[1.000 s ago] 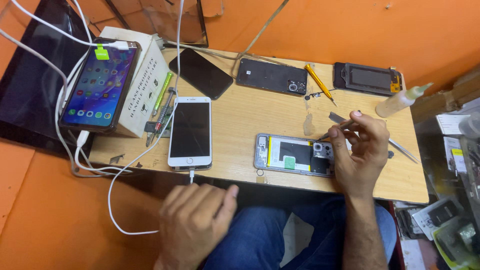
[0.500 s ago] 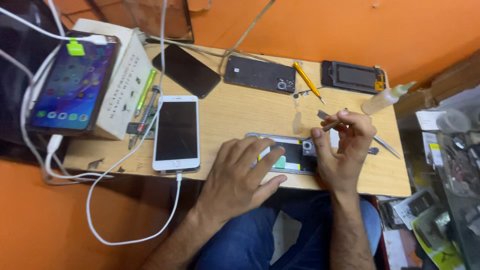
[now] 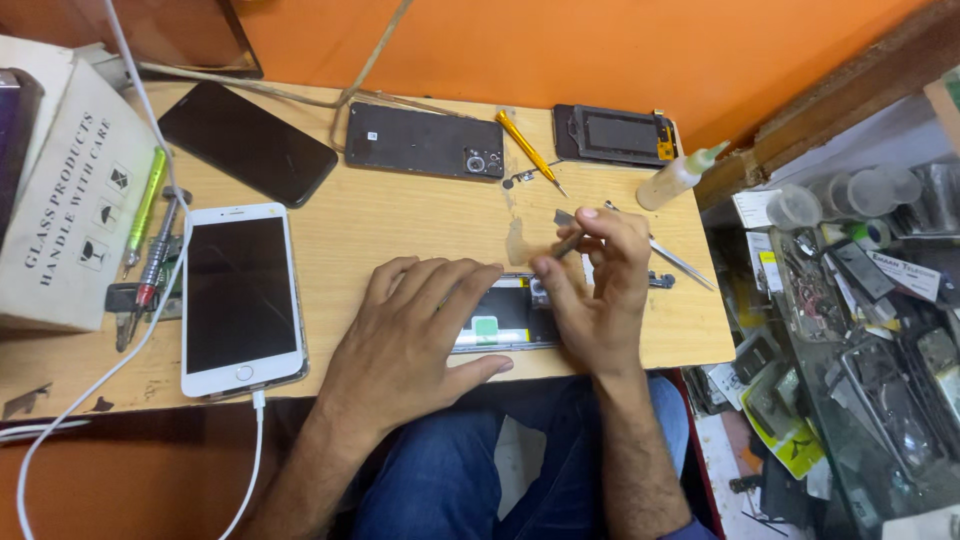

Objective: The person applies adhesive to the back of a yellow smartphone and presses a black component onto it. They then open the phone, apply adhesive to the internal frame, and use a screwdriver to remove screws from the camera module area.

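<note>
**Two hands at an opened phone on a crowded repair surface**

The wooden surface (image 3: 420,225) runs wall to edge and carries everything within arm's reach. At its left edge stands a white cardboard box (image 3: 60,200), with screwdrivers (image 3: 150,250) laid alongside it. Next to them lies a white smartphone (image 3: 240,300), face up and dark, its charging cable (image 3: 255,440) hanging off the front edge. Farther back lie a black phone (image 3: 245,140), a dark phone back with a camera cluster (image 3: 425,140) and a black display frame (image 3: 615,132), set apart from the work, likely to keep the near edge usable.

The opened phone (image 3: 505,322) lies at the front edge, its insides up, between the two hands. The left hand (image 3: 415,335) lies flat over its left part, fingers spread and pressing down, apparently to stop it sliding. The right hand (image 3: 600,290) hovers over its right end, fingers pinched shut on a slim tool (image 3: 568,243) whose tip slants down toward the phone's camera end.

Just behind that hand lie metal tweezers (image 3: 680,262), a yellow-handled screwdriver (image 3: 525,148) and a small squeeze bottle (image 3: 682,176) with a green nozzle, tipped on its side.
</note>
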